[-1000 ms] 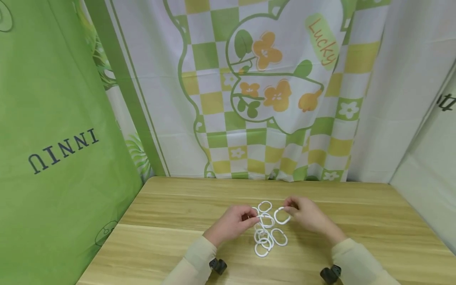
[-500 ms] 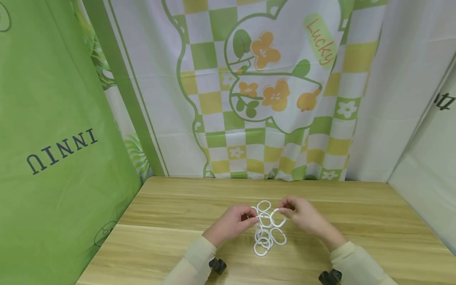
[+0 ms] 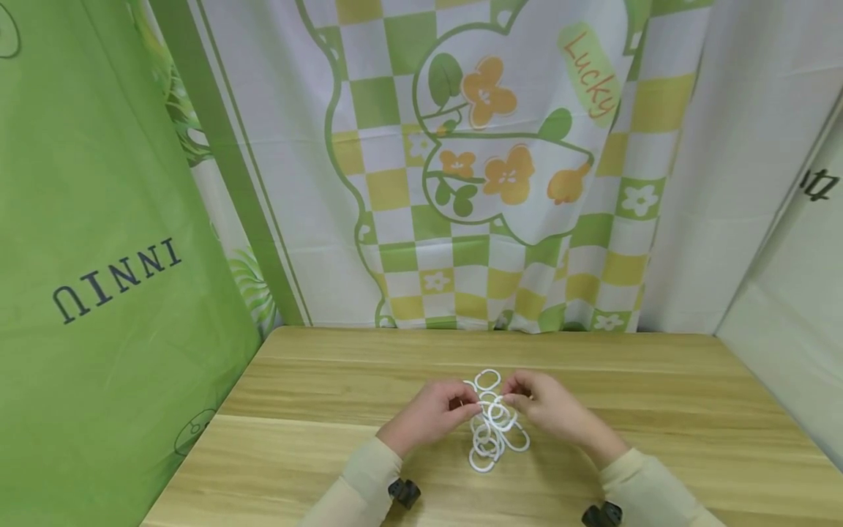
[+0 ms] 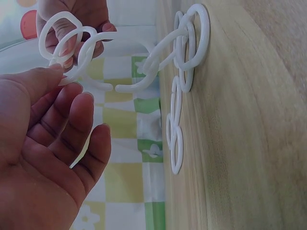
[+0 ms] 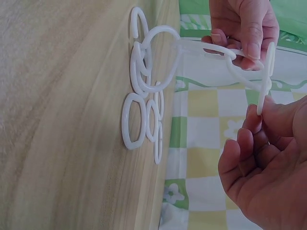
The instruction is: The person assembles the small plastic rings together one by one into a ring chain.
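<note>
Thumb and fingertips pinch a slim white ring (image 5: 263, 93) in the grip of the right hand (image 3: 549, 406), closed down to the plastic's thickness, the remaining fingers loosely bent. Opposite, the left hand (image 3: 431, 411) has a similarly narrow grip, its thumb and fingertips nipping a second white ring while the other fingers curve free. The two held pieces meet above the desk (image 3: 303, 388), overlapping between the fingertips; whether they are linked cannot be told. From the left hand's piece a chain of white loops hangs toward the desktop, one of them showing a small gap in its rim in the left wrist view. Below lies a tangle of white rings (image 4: 205, 38), several overlapping, with a single oval ring (image 5: 125, 120) resting flat just beside it. More loops lie at the far side of the tangle. Pale sleeves (image 3: 362, 479) cover both forearms, and a black device (image 3: 405, 493) sits at each wrist. Behind the wood-grain desk hangs a checked curtain (image 3: 437, 252) in green, yellow and white, printed with orange flowers and the word "Lucky"; a green cloth (image 3: 99, 380) with dark lettering drapes at left.
</note>
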Demonstrator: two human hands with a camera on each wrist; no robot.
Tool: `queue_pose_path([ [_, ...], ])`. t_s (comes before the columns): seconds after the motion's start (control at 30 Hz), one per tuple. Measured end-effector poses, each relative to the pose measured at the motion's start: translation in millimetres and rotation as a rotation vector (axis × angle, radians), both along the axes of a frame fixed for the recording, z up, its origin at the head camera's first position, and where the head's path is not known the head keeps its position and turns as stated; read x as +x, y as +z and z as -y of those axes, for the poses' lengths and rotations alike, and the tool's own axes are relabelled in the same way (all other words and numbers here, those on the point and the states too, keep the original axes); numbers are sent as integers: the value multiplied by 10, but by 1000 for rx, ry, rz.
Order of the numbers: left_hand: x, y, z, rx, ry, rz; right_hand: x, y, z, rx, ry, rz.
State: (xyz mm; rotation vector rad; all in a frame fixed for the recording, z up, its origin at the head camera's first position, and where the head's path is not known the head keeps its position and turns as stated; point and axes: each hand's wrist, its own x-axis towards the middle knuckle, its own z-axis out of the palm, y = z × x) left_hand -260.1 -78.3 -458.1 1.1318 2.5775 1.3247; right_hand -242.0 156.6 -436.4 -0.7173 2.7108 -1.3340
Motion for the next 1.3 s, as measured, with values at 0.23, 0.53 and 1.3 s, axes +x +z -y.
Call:
queue_pose_path([
  [0.23,2,-6,-6,-2,-8,-18,19,-37,8,-13,31,-5],
  [0.53,29,26,13,-2,5,11,37,-65,43,-5,1,6],
  [1.3,-3,-10,14,-3,10,19,48,-103,89,-120,-141,-22],
])
